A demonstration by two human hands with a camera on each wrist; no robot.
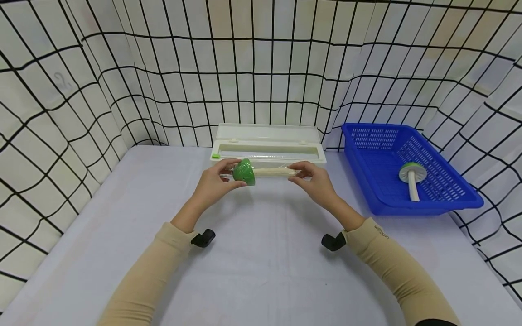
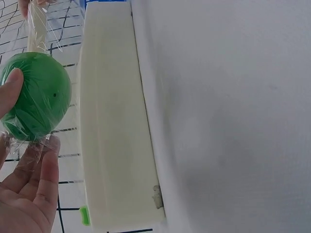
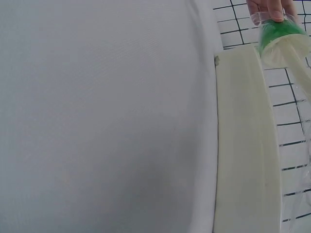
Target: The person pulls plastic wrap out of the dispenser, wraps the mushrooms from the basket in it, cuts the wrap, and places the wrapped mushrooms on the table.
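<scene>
A toy mushroom with a green cap (image 1: 244, 173) and pale stem (image 1: 271, 172) lies sideways between my hands, above the table. Clear cling film (image 2: 30, 145) wraps the cap, wrinkled and bunched at its top. My left hand (image 1: 216, 181) grips the cap end, its thumb on the green side and its fingers at the gathered film. At the stem's far end, my right hand (image 1: 316, 183) pinches stem and film between thumb and fingers. Just behind the hands stands a white cling film dispenser (image 1: 318, 156) with its lid (image 1: 267, 132) raised.
A blue plastic basket (image 1: 363, 181) stands at the right, holding another green-capped mushroom (image 1: 413, 174). Black wire grid with white backing (image 1: 261, 86) encloses the back and sides. White cloth (image 1: 261, 253) covers the table. A small green tab (image 1: 215, 155) sits on the dispenser's left end.
</scene>
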